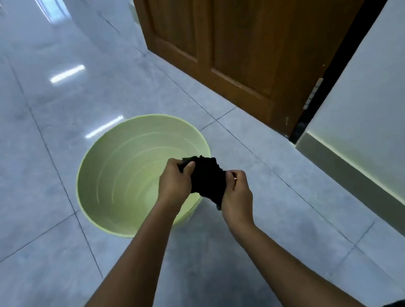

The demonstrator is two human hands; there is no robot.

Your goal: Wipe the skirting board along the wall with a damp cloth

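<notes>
Both hands work a dark, bunched cloth (206, 176) over the near right rim of a round pale-green plastic basin (109, 167) standing on the glossy grey tiled floor (12, 155). Left hand (175, 181) clamped on the cloth's upper end, thumb pressed across it; right hand (236, 190) closed around the lower end; cloth looks twisted between them, so judged step: wringing. The grey skirting board (373, 180), along the foot of the white wall (383, 87), lies to the right of the basin, well apart from it and not yet touched. Water level in the basin cannot be told. Risks: the cloth hangs partly beyond the basin's rim, so drips may land on the floor and make the glossy tiles slippery; a cloth left too wet would streak the board or wet the wall's paint; a loose grip could drop the cloth onto the floor. Surroundings: a brown panelled wooden door (230, 30) stands open beyond the basin, its lower corner near the start of the skirting, and may block that end. Floor between basin and skirting bare.
</notes>
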